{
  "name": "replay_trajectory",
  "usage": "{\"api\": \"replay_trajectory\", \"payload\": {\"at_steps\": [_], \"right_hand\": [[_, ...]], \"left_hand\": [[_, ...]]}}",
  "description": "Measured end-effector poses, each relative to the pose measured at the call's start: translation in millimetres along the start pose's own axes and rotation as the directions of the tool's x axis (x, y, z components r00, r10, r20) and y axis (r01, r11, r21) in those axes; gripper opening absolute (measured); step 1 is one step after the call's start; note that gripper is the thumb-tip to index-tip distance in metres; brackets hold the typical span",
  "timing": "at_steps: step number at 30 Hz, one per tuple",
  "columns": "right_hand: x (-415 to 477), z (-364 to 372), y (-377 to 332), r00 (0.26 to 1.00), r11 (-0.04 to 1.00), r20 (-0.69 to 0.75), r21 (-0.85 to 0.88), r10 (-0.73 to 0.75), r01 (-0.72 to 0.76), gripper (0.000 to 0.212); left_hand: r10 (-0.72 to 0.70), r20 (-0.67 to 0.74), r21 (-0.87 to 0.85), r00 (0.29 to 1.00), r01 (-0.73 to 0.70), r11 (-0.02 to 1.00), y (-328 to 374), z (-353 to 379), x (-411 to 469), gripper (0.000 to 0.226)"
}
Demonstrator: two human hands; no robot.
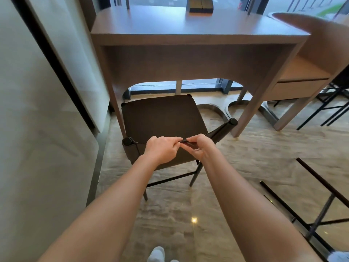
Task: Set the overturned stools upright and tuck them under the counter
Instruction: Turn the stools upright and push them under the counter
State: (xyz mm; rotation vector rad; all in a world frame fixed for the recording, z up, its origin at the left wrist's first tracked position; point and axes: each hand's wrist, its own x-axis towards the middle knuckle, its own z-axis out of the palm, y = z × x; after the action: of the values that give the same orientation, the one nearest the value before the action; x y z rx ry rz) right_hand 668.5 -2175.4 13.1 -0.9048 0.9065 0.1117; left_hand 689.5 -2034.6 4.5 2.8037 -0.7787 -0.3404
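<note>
My left hand and right hand clamp the stool by its thin backrest rim, likely light, stiff and easy to slide under the counter.

The stool stands upright on the floor, in front of the opening under the wooden counter. The left hand and the right hand grip the top edge of its low back, side by side and almost touching. A box sits at the counter's far edge. Black legs lie on the floor to the right.
</note>
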Motion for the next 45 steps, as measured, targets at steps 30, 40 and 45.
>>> {"api": "replay_trajectory", "payload": {"at_steps": [30,40,45], "right_hand": [[50.2,52.6,-35.2,0.998,0.996,-0.066,-0.084,-0.021,0.015,0.017],[53.7,47.4,-34.1,0.999,0.996,-0.044,-0.089,-0.005,0.001,0.017],[58.2,33.0,-31.9,0.998,0.977,-0.003,-0.202,-0.068,0.066,0.041]], "left_hand": [[0.109,-0.067,0.061,0.992,-0.105,0.993,-41.2,-19.6,65.6,0.044],[0.092,0.035,-0.146,0.995,-0.086,0.986,-38.5,-32.5,69.2,0.048],[0.021,-0.029,-0.829,0.999,-0.036,0.558,-28.5,-46.2,50.3,0.027]]}}
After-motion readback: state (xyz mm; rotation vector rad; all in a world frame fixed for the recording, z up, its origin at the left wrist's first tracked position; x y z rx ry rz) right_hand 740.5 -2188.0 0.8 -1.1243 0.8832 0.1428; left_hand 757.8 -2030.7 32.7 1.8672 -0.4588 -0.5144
